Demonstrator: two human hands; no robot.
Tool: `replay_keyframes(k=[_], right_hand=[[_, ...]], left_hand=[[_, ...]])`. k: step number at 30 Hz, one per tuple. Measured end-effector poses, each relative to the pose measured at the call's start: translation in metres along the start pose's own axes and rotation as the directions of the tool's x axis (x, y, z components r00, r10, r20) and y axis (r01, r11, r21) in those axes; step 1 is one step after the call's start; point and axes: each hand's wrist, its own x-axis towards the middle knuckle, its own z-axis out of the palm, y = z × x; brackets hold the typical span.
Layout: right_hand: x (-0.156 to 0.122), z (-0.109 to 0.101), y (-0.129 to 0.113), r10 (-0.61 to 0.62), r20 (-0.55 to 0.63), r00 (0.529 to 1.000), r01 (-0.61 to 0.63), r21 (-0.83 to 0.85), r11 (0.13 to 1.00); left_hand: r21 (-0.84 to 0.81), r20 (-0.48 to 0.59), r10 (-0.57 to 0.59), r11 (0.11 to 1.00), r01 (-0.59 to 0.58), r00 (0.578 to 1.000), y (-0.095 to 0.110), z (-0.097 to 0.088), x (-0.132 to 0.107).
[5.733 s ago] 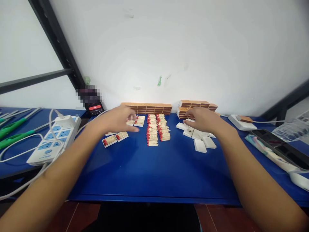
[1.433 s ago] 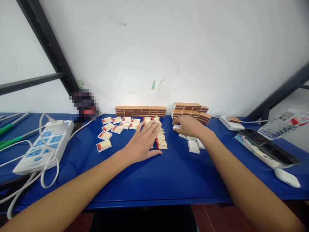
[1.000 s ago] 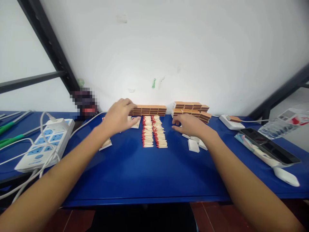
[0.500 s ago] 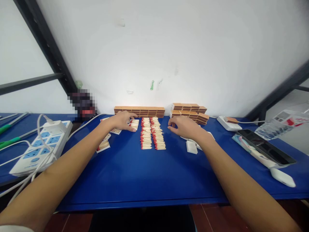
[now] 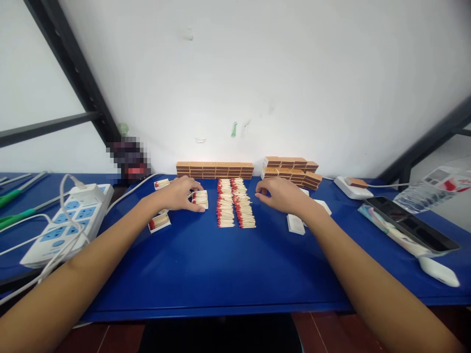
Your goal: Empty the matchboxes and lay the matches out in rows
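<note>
Two long rows of loose red-tipped matches (image 5: pixel 235 209) lie in the middle of the blue table (image 5: pixel 221 264). My left hand (image 5: pixel 178 193) rests palm down over several filled white match trays, its fingertips on the tray (image 5: pixel 200 199) nearest the matches. Another filled tray (image 5: pixel 159 222) lies by my left wrist. My right hand (image 5: pixel 281 195) hovers with curled fingers just right of the matches, over empty white trays (image 5: pixel 295 224); I cannot see anything in it. Brown matchbox sleeves are stacked in a row (image 5: pixel 215 169) and a pile (image 5: pixel 292 171) against the wall.
A white power strip (image 5: pixel 69 220) with trailing cables lies at the left, with green-handled tools (image 5: pixel 14 196) behind it. At the right lie a phone (image 5: pixel 412 223), a white adapter (image 5: pixel 353 186) and a plastic bag (image 5: pixel 437 189). A blurred dark device (image 5: pixel 128 157) stands at the back left.
My left hand left the match rows, swung left and settled on the filled trays, drawing one toward the matches. My right hand shifted slightly left toward the match rows.
</note>
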Motion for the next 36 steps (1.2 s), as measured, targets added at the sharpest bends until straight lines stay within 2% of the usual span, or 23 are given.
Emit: replay_keyframes(k=[5,9,12,15,19,25,29,36], right_hand=[[0.007,-0.004,-0.033,-0.100,-0.096,0.990,0.112,0.135,0.985],[0.036,-0.001,-0.077,-0.259,-0.142,0.955,0.281,0.166,0.945],[0.067,0.008,-0.104,-0.394,-0.083,0.915,0.402,0.145,0.904],[0.090,0.017,-0.119,-0.435,-0.010,0.900,0.434,0.083,0.897],[0.099,0.028,-0.119,-0.433,0.017,0.901,0.431,0.070,0.899],[0.098,0.034,-0.103,-0.378,0.043,0.925,0.378,0.013,0.926],[0.100,0.033,-0.096,-0.366,0.039,0.930,0.367,-0.017,0.930],[0.097,0.031,-0.101,-0.378,0.025,0.925,0.379,-0.054,0.924]], left_hand=[[-0.015,-0.065,0.018,1.000,-0.019,0.998,-0.004,0.003,-0.014],[-0.018,-0.088,0.015,1.000,-0.017,0.996,-0.005,0.007,-0.019],[0.011,-0.102,0.021,1.000,-0.020,0.995,-0.008,0.008,-0.021],[0.062,-0.141,0.039,0.998,-0.031,0.989,-0.009,0.008,-0.023],[0.106,-0.212,0.081,0.993,-0.060,0.974,-0.008,0.010,-0.022],[0.137,-0.161,0.098,0.988,-0.076,0.982,-0.004,0.020,-0.018],[0.164,-0.182,0.105,0.984,-0.076,0.978,-0.003,0.022,-0.018],[0.165,-0.208,0.158,0.978,-0.125,0.965,-0.003,0.029,-0.010]])
